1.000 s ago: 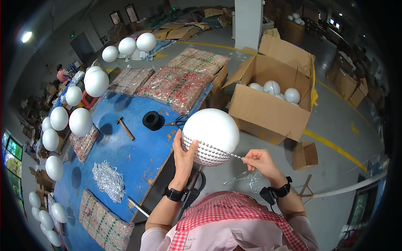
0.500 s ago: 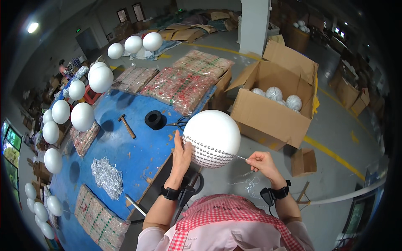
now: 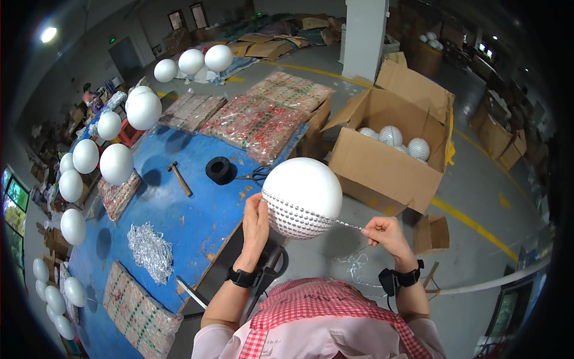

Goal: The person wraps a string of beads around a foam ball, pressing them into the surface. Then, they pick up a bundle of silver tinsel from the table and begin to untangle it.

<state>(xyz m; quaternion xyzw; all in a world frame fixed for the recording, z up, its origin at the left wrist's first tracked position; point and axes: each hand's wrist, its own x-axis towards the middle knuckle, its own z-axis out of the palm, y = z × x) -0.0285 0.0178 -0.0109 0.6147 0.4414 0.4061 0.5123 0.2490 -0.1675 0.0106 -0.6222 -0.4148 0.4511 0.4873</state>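
A large white ball (image 3: 304, 185) is in front of me, its lower part wrapped in rows of a silver bead string (image 3: 299, 220). My left hand (image 3: 256, 226) grips the ball's left side, fingers bent against the edge of the beaded rows. From the ball's right side the string runs taut to my right hand (image 3: 384, 234), which pinches it between thumb and fingers. Loose silver string (image 3: 357, 266) dangles below that hand. What bears the ball's weight underneath is hidden.
On the blue table (image 3: 197, 221) at left lie a hammer (image 3: 179, 178), a black tape roll (image 3: 220, 171), scissors (image 3: 258, 175), a silver strand pile (image 3: 150, 254) and bagged bead packs (image 3: 260, 122). White balls (image 3: 116, 164) stand along its far side. An open carton (image 3: 382, 173) holds wrapped balls.
My right hand has moved a little to the right and down, and more string stretches between it and the ball. The fingers of my left hand have bent in against the ball.
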